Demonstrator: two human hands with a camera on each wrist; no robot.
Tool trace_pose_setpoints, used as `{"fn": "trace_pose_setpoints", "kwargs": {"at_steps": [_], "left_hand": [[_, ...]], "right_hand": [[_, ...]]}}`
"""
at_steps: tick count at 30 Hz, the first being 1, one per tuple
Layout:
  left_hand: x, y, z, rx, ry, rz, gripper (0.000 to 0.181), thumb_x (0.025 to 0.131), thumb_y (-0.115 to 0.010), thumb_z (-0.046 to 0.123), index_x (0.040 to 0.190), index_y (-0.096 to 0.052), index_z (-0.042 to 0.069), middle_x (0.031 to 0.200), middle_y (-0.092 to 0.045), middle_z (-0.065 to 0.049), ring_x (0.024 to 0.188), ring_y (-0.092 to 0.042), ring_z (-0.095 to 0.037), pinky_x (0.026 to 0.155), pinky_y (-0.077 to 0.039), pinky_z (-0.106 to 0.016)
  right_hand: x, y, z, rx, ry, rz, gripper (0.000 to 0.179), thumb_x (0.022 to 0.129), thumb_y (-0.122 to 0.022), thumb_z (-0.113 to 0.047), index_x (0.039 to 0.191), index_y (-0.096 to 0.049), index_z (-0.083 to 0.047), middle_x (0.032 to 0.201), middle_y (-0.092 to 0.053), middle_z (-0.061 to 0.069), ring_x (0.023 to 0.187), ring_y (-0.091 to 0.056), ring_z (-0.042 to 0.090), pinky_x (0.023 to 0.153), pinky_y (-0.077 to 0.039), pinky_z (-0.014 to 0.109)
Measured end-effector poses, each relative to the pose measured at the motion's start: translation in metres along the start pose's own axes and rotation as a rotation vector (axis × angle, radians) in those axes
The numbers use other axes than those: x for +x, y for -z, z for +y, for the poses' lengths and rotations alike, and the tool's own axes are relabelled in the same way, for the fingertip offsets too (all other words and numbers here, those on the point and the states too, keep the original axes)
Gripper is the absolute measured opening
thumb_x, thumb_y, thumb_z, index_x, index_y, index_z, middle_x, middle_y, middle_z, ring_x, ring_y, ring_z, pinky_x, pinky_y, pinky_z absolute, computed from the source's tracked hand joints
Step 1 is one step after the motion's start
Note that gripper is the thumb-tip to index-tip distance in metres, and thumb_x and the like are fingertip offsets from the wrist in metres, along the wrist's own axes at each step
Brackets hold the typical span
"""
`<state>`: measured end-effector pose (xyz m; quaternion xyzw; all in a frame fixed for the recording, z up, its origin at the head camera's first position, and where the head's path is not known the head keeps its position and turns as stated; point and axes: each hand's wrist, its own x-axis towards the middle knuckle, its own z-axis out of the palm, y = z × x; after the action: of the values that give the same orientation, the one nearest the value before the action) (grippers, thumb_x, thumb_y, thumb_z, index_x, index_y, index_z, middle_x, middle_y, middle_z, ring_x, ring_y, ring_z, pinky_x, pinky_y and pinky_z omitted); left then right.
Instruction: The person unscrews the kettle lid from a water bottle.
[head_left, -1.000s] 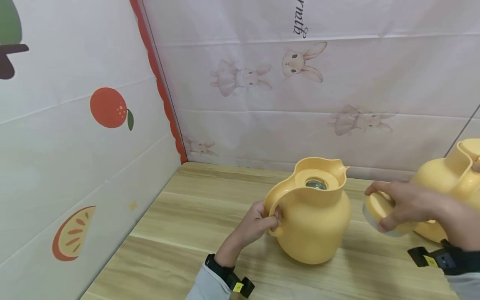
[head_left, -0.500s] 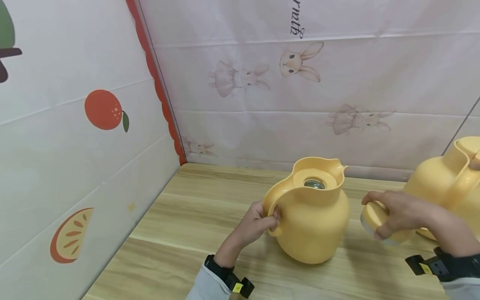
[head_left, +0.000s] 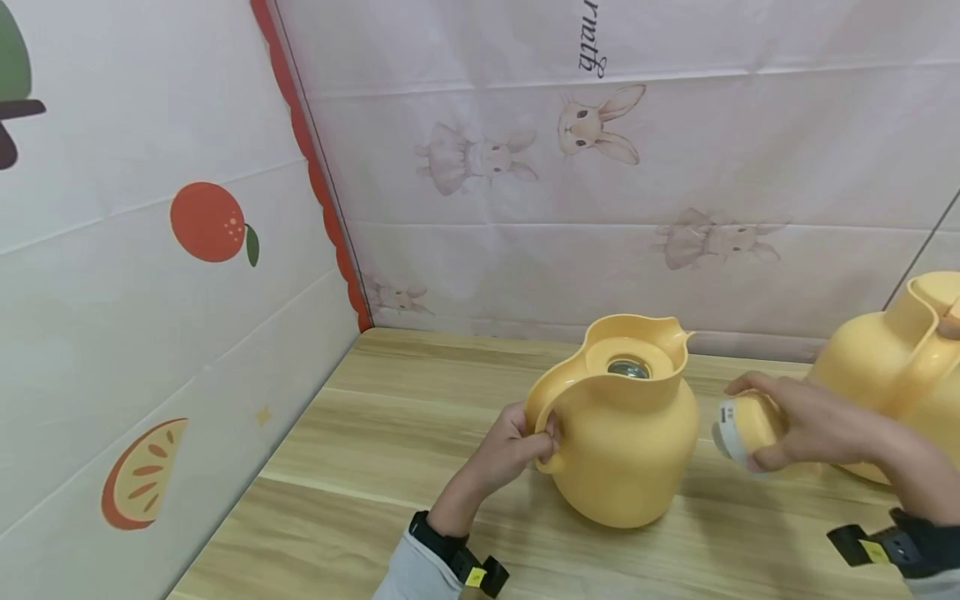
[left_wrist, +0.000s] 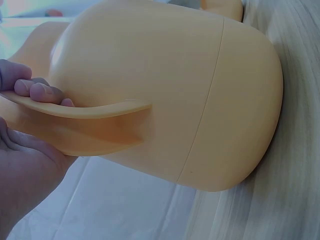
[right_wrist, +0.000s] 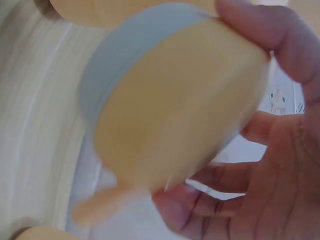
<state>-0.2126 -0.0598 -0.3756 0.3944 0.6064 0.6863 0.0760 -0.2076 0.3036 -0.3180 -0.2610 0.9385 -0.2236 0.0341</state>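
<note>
A yellow thermos jug (head_left: 630, 458) stands upright on the table with its mouth uncovered, showing the dark glass of the liner inside the neck ring. My left hand (head_left: 504, 446) grips its handle, fingers through the loop; the left wrist view shows them wrapped around the handle (left_wrist: 110, 112) from the side. To the right of the jug, my right hand (head_left: 817, 421) holds a round yellow lid (head_left: 757, 421) with a pale grey rim, raised above the table and tilted on edge. In the right wrist view the lid (right_wrist: 175, 105) is blurred, pinched between thumb and fingers.
Another yellow jug (head_left: 855, 358) stands behind my right hand, partly cut off by the frame edge. A wood-grain table (head_left: 390, 408) carries everything. A white sheet with rabbit prints (head_left: 480, 158) hangs behind, and a fruit-print sheet (head_left: 67, 333) covers the left side.
My right hand has turned the lid, so its grey rim and a small label now face the jug. My left hand keeps its grip, and the jug stays put.
</note>
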Motion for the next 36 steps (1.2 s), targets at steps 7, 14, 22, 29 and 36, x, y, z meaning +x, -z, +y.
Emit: {"fn": "trace_pose_setpoints", "kwargs": {"at_steps": [7,14,22,29,36], "left_hand": [[-0.001,0.001,-0.001,0.007,-0.003,-0.006,0.003,0.076,-0.045,-0.004,0.076,-0.042,-0.004,0.069,-0.044,-0.003,0.061,-0.041,-0.012,0.053,-0.034,-0.024],[-0.001,0.0,-0.001,0.006,-0.003,-0.009,0.003,0.077,-0.045,-0.002,0.076,-0.042,-0.004,0.07,-0.044,-0.003,0.061,-0.041,-0.012,0.054,-0.034,-0.023],[0.0,0.001,-0.001,0.0,-0.01,-0.011,0.005,0.077,-0.045,-0.002,0.075,-0.042,-0.005,0.07,-0.044,-0.004,0.061,-0.041,-0.012,0.054,-0.033,-0.024],[0.0,0.001,-0.001,0.001,-0.003,-0.014,0.004,0.077,-0.045,-0.001,0.076,-0.042,-0.004,0.069,-0.044,-0.002,0.06,-0.041,-0.012,0.054,-0.032,-0.025],[0.0,0.0,0.0,0.007,0.001,-0.001,0.005,0.076,-0.046,-0.001,0.076,-0.042,-0.005,0.069,-0.045,-0.002,0.061,-0.041,-0.012,0.054,-0.033,-0.023]], "right_hand": [[-0.012,-0.013,0.011,0.058,0.02,0.151,0.081,0.061,-0.084,-0.017,0.126,-0.041,0.006,0.092,-0.05,0.008,0.067,-0.047,0.007,0.051,-0.042,0.025],[-0.018,-0.028,0.018,0.089,0.018,0.315,0.079,0.054,-0.086,-0.011,0.12,-0.047,0.008,0.09,-0.052,0.008,0.068,-0.048,0.006,0.05,-0.042,0.025],[-0.025,-0.039,0.024,0.102,0.005,0.436,0.08,0.052,-0.09,-0.012,0.119,-0.047,0.002,0.1,-0.054,0.002,0.079,-0.05,0.001,0.062,-0.039,0.019],[-0.028,-0.052,0.03,0.246,0.055,0.513,0.082,0.05,-0.087,0.003,0.12,-0.044,0.007,0.106,-0.05,-0.018,0.092,-0.047,-0.006,0.076,-0.034,0.007],[-0.034,-0.056,0.031,0.287,-0.076,0.481,0.085,0.059,-0.085,-0.001,0.129,-0.036,0.007,0.115,-0.047,-0.01,0.095,-0.044,-0.011,0.074,-0.036,0.006]]}}
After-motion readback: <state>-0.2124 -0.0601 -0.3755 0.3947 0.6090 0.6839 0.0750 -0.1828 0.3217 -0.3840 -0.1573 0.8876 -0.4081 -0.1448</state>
